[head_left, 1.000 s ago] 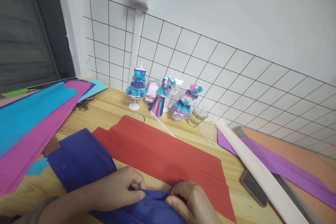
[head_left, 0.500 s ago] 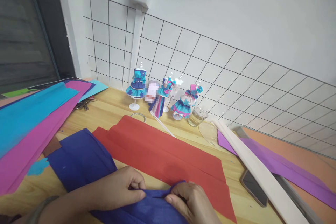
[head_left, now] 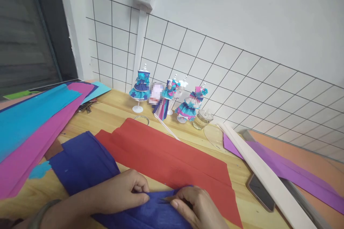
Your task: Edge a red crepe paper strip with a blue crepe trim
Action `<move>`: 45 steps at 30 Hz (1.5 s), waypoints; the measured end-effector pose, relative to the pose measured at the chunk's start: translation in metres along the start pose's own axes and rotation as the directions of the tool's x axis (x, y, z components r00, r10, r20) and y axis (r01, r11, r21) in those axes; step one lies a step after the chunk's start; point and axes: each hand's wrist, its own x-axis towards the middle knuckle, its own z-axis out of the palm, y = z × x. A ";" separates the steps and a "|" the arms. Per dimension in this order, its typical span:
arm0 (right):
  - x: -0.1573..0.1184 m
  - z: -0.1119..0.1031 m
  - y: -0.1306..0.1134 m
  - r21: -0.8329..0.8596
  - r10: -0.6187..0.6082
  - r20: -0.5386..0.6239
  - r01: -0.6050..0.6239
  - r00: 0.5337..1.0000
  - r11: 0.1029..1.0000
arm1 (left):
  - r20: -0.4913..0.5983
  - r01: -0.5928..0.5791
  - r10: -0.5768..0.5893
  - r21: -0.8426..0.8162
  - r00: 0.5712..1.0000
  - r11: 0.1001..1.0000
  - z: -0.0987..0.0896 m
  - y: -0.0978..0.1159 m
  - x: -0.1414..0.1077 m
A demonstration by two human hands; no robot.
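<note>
Dark blue crepe paper (head_left: pixel 83 161) stretches from the left of the table to the bottom centre, under both hands. My left hand (head_left: pixel 126 191) pinches its upper edge between thumb and curled fingers. On the right, my right hand (head_left: pixel 197 204) is closed at the same paper, thumb against the fingers; a small dark pointed shape shows at its fingertips over the blue, too small to name. Red paper (head_left: pixel 166 154) lies flat just beyond the hands.
Blue and pink paper sheets (head_left: pixel 40 121) lie at the left. Small dressed stands (head_left: pixel 139 89) and a glass (head_left: pixel 202 118) are at the back. A pale strip (head_left: pixel 266 175) crosses a phone (head_left: pixel 260 191) and purple paper (head_left: pixel 290 171) at right.
The blue paper between my hands now looks flatter, and the small dark shape has appeared by my right fingertips. My left hand has hardly moved.
</note>
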 end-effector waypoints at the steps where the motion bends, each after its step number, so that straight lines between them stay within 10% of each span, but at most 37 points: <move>1: -0.001 -0.001 0.000 0.007 -0.001 0.004 0.001 1.000 1.000 | -0.001 0.001 -0.001 -0.001 1.000 1.000 0.000 0.000 0.000; 45: 0.002 0.002 -0.001 -0.043 0.015 -0.009 -0.015 1.000 0.999 | -0.110 0.051 -0.036 0.133 0.993 0.990 -0.010 0.010 -0.007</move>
